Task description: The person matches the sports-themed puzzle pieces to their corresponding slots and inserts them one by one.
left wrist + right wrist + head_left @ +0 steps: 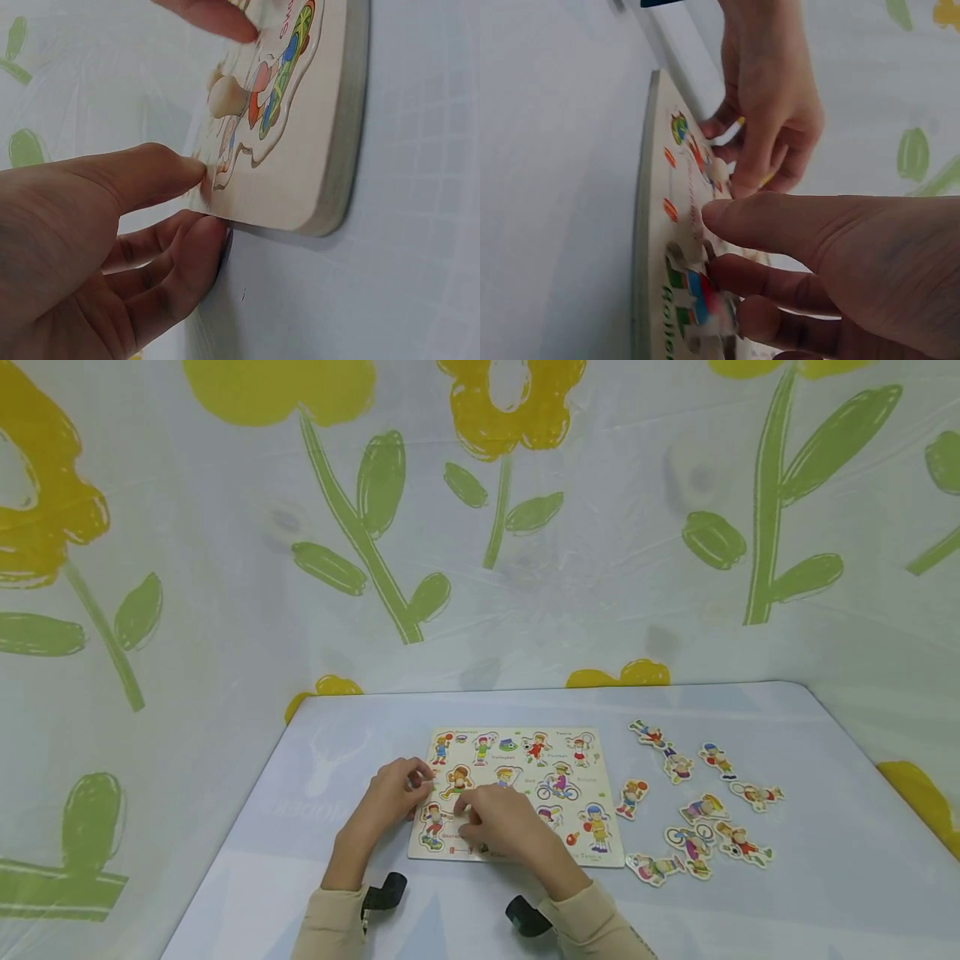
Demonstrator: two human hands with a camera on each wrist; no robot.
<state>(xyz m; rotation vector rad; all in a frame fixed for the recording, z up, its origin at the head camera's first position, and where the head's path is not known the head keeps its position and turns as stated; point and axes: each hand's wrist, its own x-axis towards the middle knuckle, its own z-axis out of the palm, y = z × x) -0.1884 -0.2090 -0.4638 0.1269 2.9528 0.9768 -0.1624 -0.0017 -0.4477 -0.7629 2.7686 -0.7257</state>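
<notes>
A wooden knob puzzle board [612,853] with printed sports figures lies on the table. My left hand [397,793] grips its left edge: the thumb rests on top, and the other fingers curl against the edge in the left wrist view. Close to that thumb sits a skateboarder piece [259,105] with a round knob. My right hand [506,818] is over the lower middle of the board. In the right wrist view its thumb and fingers stand apart with nothing seen between them. Below them is a blurred roller-skating figure [690,296], partly hidden by the fingers.
Several loose figure pieces lie right of the board, among them a basketball player [632,798], a cyclist [690,842] and a footballer [741,843]. Behind the table [840,877] hangs a flower-printed curtain [600,610]. Black wrist devices [527,917] sit near both sleeves.
</notes>
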